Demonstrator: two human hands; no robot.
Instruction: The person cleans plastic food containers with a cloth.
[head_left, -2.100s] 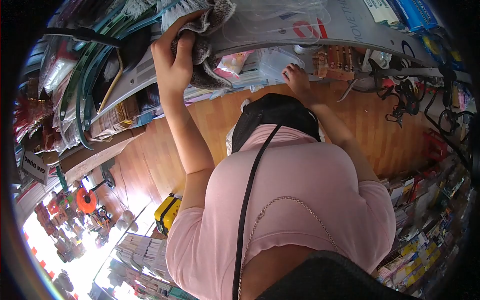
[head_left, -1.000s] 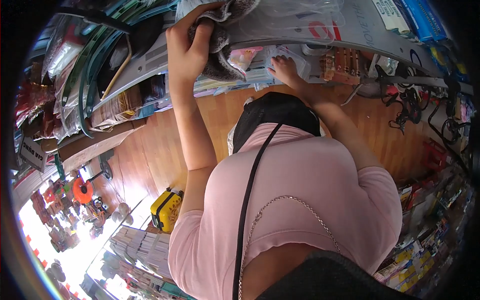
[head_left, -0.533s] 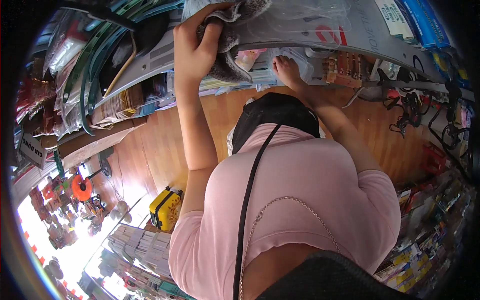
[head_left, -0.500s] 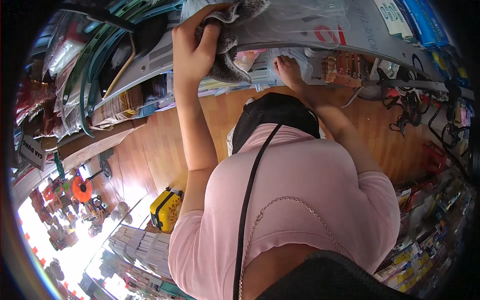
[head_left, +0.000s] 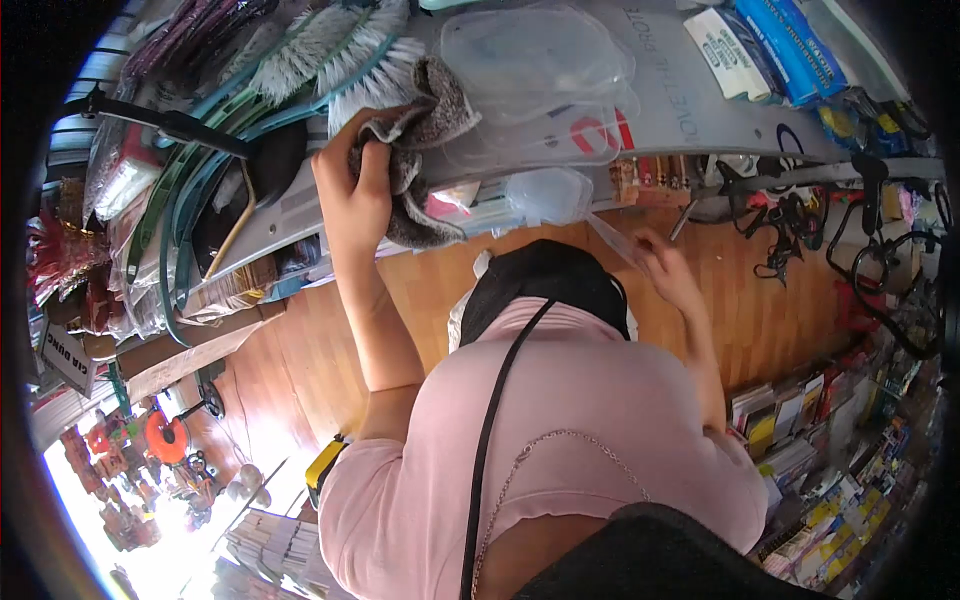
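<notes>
My left hand (head_left: 357, 195) is closed around a grey speckled cloth (head_left: 425, 215), which hangs over the front edge of the grey shelf (head_left: 670, 75). To the right, my right hand (head_left: 665, 268) pinches a thin clear plastic lid (head_left: 615, 240), seen nearly edge-on and tilted. Clear plastic lids (head_left: 535, 60) lie stacked on the shelf near the cloth. Below the shelf edge, a translucent plastic container (head_left: 548, 193) sits between the hands.
White-bristled brushes (head_left: 290, 60) with green handles crowd the left of the shelf. Blue and white boxes (head_left: 790, 50) stand at the right end. Black hooks and straps (head_left: 790, 230) hang at right. A yellow case (head_left: 325, 465) is on the wooden floor (head_left: 300, 345).
My right hand has come back from under the shelf, toward my body and to the right, with a clear lid in it. The left hand and cloth have shifted slightly left and lower.
</notes>
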